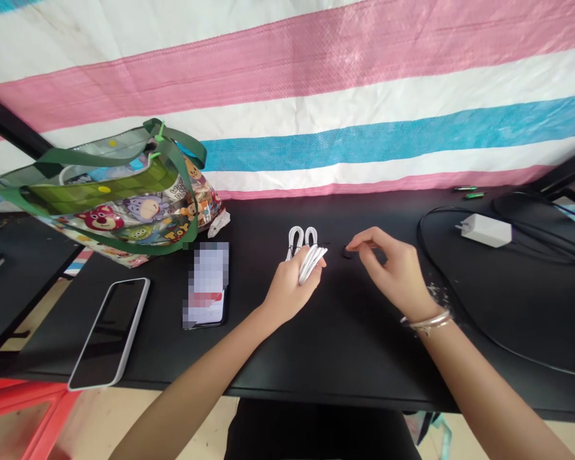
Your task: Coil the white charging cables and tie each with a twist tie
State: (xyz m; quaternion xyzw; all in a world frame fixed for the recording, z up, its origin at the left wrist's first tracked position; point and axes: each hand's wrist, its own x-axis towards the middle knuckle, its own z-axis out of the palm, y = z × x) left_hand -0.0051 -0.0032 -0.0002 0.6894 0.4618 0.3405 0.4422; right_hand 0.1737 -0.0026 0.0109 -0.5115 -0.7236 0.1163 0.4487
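My left hand (pixel 290 281) is closed around a bundled white cable (pixel 311 263), its folded strands sticking out between thumb and fingers. Just beyond the knuckles show two white cable loops (pixel 296 235) with a thin black tie across them; whether they belong to the held bundle I cannot tell. To the right, my right hand (pixel 393 265) is closed in a pinch low over the black table (pixel 335 338). At its fingertips is a small black piece (pixel 347 252), too small to make out clearly. A silvery bracelet sits on the right wrist.
On the left lie a lit phone (pixel 206 284) and a dark-screened phone (pixel 108 332) in a pale case. Behind them stands a cartoon-print bag (pixel 138 211). A white charger (pixel 486 230), black cords (pixel 460 313) and two green batteries (pixel 474 195) are at the right.
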